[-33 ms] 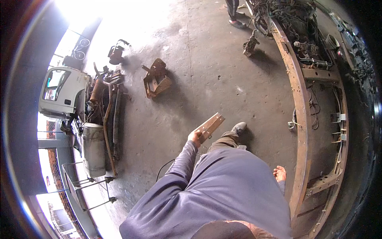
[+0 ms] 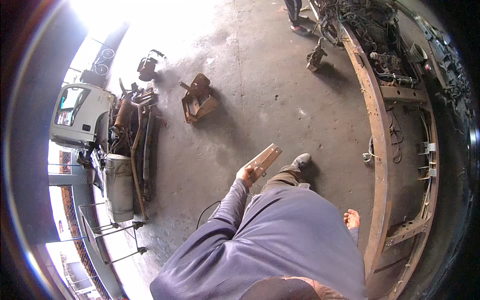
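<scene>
My left hand [image 2: 244, 175] is closed round one end of a brown metal plate [image 2: 264, 159]. The plate is long and flat, with a few small holes, and it points up and to the right, in front of my body. Down at my right side hangs my right hand [image 2: 352, 218], open, fingers loosely bent and nothing seen in it. It is beside a long brown truck chassis frame [image 2: 381, 175] and looks apart from it.
A rusty metal box-like part [image 2: 199, 105] lies on the concrete floor ahead. To the left stand a white truck cab [image 2: 82, 112], a cylindrical tank [image 2: 119, 187] and piled pipes. A dirty mechanical part [image 2: 315, 57] lies near another person's legs [image 2: 294, 12].
</scene>
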Demonstrator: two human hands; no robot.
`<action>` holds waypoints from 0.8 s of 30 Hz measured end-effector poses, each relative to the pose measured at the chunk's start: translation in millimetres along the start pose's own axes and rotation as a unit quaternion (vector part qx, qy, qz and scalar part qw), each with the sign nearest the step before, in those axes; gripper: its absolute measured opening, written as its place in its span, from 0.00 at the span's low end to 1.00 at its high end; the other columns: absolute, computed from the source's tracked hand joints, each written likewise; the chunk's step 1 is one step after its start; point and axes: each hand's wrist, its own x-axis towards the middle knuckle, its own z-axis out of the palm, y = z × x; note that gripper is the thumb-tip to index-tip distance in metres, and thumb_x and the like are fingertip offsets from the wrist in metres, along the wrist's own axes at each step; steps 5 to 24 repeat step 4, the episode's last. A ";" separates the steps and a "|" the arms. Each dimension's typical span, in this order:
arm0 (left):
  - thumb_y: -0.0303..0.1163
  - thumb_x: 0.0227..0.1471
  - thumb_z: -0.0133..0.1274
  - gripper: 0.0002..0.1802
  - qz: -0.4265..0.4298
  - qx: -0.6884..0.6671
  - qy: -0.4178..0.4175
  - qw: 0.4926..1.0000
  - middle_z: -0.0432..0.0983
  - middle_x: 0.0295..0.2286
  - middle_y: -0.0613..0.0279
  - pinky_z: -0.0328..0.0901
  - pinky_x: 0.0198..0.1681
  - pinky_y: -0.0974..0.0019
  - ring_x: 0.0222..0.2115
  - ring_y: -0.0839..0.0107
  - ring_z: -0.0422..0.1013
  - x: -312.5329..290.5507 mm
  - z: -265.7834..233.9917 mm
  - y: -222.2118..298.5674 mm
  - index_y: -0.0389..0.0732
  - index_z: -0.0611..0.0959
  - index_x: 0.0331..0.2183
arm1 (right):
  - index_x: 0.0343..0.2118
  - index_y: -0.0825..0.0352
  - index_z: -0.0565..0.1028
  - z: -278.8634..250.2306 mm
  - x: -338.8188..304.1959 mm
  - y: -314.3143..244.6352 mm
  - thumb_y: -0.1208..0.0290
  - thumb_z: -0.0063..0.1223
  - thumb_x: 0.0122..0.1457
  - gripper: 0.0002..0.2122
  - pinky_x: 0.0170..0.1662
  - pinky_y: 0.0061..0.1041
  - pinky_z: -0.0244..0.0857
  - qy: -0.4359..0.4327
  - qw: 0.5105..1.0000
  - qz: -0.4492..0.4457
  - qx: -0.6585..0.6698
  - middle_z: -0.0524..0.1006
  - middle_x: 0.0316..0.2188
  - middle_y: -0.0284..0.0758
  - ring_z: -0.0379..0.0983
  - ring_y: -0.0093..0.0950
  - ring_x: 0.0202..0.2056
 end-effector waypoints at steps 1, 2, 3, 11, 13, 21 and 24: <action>0.27 0.57 0.53 0.03 0.048 0.049 0.037 0.997 0.77 0.29 0.57 0.75 0.43 0.46 0.32 0.58 0.79 5.5 -37.3 -3.4 0.39 0.80 0.33 | 0.46 0.62 0.73 3.4 -1.0 11.0 0.82 0.39 0.52 0.18 0.19 0.26 0.68 -0.020 1.000 0.017 -0.009 0.78 0.28 0.34 0.71 0.23 0.19; 0.26 0.54 0.54 0.02 0.016 0.012 0.082 0.996 0.76 0.25 0.57 0.75 0.37 0.49 0.30 0.59 0.78 -29.7 -18.1 -11.7 0.41 0.81 0.30 | 0.46 0.62 0.73 -11.8 0.9 19.0 0.82 0.38 0.52 0.19 0.19 0.26 0.69 -0.020 0.999 0.023 -0.020 0.78 0.27 0.34 0.71 0.23 0.19; 0.27 0.52 0.55 0.02 -0.018 0.004 0.070 0.997 0.76 0.25 0.57 0.74 0.35 0.49 0.29 0.60 0.77 -6.6 -38.5 -25.0 0.41 0.81 0.30 | 0.46 0.63 0.73 -17.3 6.4 29.1 0.82 0.37 0.51 0.19 0.20 0.27 0.69 -0.029 0.999 0.033 0.004 0.78 0.27 0.35 0.72 0.24 0.20; 0.27 0.51 0.56 0.02 -0.052 -0.006 0.074 0.996 0.77 0.25 0.58 0.73 0.33 0.50 0.28 0.60 0.76 -2.0 -69.3 -36.8 0.41 0.82 0.30 | 0.45 0.64 0.73 -29.5 20.5 60.1 0.82 0.38 0.52 0.18 0.20 0.28 0.69 -0.060 0.997 0.054 -0.016 0.78 0.27 0.36 0.71 0.25 0.20; 0.27 0.51 0.56 0.02 -0.052 -0.006 0.074 0.996 0.77 0.25 0.58 0.73 0.33 0.50 0.28 0.60 0.76 -2.0 -69.3 -36.8 0.41 0.82 0.30 | 0.45 0.64 0.73 -29.5 20.5 60.1 0.82 0.38 0.52 0.18 0.20 0.28 0.69 -0.060 0.997 0.054 -0.016 0.78 0.27 0.36 0.71 0.25 0.20; 0.27 0.51 0.56 0.02 -0.052 -0.006 0.074 0.996 0.77 0.25 0.58 0.73 0.33 0.50 0.28 0.60 0.76 -2.0 -69.3 -36.8 0.41 0.82 0.30 | 0.45 0.64 0.73 -29.5 20.5 60.1 0.82 0.38 0.52 0.18 0.20 0.28 0.69 -0.060 0.997 0.054 -0.016 0.78 0.27 0.36 0.71 0.25 0.20; 0.27 0.51 0.56 0.02 -0.052 -0.006 0.074 0.996 0.77 0.25 0.58 0.73 0.33 0.50 0.28 0.60 0.76 -2.0 -69.3 -36.8 0.41 0.82 0.30 | 0.45 0.64 0.73 -29.5 20.5 60.1 0.82 0.38 0.52 0.18 0.20 0.28 0.69 -0.060 0.997 0.054 -0.016 0.78 0.27 0.36 0.71 0.25 0.20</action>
